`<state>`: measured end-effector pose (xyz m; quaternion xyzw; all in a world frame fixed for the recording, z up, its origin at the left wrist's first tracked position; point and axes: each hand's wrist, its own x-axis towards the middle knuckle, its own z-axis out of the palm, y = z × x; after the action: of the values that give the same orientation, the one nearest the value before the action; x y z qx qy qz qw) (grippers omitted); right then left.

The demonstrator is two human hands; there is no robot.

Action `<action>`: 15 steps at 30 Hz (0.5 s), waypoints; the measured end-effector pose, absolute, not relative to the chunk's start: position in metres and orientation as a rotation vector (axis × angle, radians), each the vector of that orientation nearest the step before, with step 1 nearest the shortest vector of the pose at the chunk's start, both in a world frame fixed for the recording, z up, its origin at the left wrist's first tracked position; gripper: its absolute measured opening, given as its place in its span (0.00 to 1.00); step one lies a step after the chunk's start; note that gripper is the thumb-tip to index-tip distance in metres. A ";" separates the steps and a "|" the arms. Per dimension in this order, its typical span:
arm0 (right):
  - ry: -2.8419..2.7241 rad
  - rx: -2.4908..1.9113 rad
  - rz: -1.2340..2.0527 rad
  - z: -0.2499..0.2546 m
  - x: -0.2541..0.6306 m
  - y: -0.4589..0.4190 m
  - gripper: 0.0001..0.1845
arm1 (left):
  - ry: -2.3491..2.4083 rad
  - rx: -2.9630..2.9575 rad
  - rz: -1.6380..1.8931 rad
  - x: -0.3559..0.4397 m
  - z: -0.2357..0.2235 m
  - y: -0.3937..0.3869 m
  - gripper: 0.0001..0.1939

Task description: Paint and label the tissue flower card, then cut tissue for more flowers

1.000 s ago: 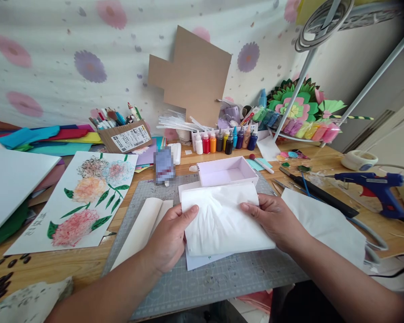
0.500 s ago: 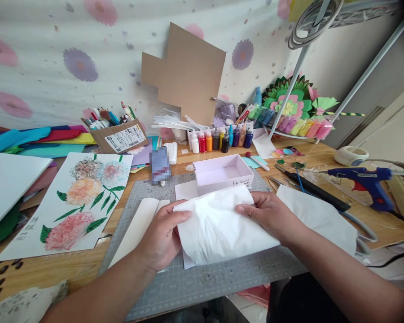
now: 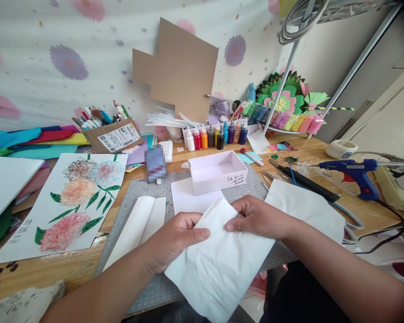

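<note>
Tissue sheet (image 3: 218, 269): white, folded and creased, held up on the person's side of the lilac box (image 3: 218, 180), one corner pointing toward the person.
Left hand (image 3: 180, 237): in front of the lilac box's left end; thumb pressed on top of the sheet, fingers curled under, closed on its left edge.
Right hand (image 3: 256, 219): in front of the lilac box's right end; thumb and fingers pinched together on the sheet's upper right edge.
Cutting mat (image 3: 155, 291): grey, under the lilac box, on the wooden bench (image 3: 82, 269).
White paper (image 3: 191, 204): flat, jutting from the lilac box toward the person.
Curled paper (image 3: 131, 233): left of the lilac box, nearer the person.
Flower painting (image 3: 76, 197): farther left of the lilac box.
Paint bottles (image 3: 211, 140): lined up behind the lilac box.
Glue gun (image 3: 352, 167): blue, well right of the lilac box.
</note>
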<state>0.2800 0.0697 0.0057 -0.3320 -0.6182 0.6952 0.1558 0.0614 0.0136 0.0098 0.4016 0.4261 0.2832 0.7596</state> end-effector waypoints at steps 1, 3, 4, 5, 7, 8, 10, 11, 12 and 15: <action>-1.827 -0.945 1.950 0.006 0.279 0.069 0.14 | 0.969 0.915 0.625 0.063 0.008 0.013 0.15; -1.943 -0.952 1.770 0.007 0.277 0.068 0.15 | 1.047 0.981 0.649 0.065 0.006 0.014 0.15; -1.990 -0.962 1.633 0.008 0.276 0.068 0.15 | 1.074 1.001 0.664 0.065 0.005 0.014 0.15; -2.020 -0.971 1.480 0.007 0.275 0.067 0.14 | 1.091 1.012 0.681 0.066 0.005 0.014 0.16; -2.035 -0.968 1.208 0.006 0.274 0.067 0.15 | 1.096 1.016 0.708 0.066 0.005 0.015 0.16; -2.032 -0.951 1.114 0.006 0.273 0.067 0.17 | 1.092 1.014 0.719 0.066 0.005 0.015 0.17; -2.028 -0.899 0.998 0.006 0.272 0.065 0.19 | 1.103 1.014 0.746 0.067 0.005 0.015 0.17; -2.032 -0.864 0.952 0.006 0.271 0.065 0.18 | 1.118 1.019 0.760 0.067 0.005 0.015 0.17; -2.039 -0.827 0.900 0.006 0.271 0.064 0.16 | 1.137 1.029 0.778 0.067 0.005 0.015 0.16; -2.049 -0.732 0.754 0.008 0.268 0.063 0.12 | 1.203 1.111 0.818 0.068 0.004 0.015 0.17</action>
<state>0.2682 0.0630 0.0082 -0.2902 -0.8127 0.2991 0.4073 0.0681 0.0148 0.0039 0.4810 0.5210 0.3542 0.6097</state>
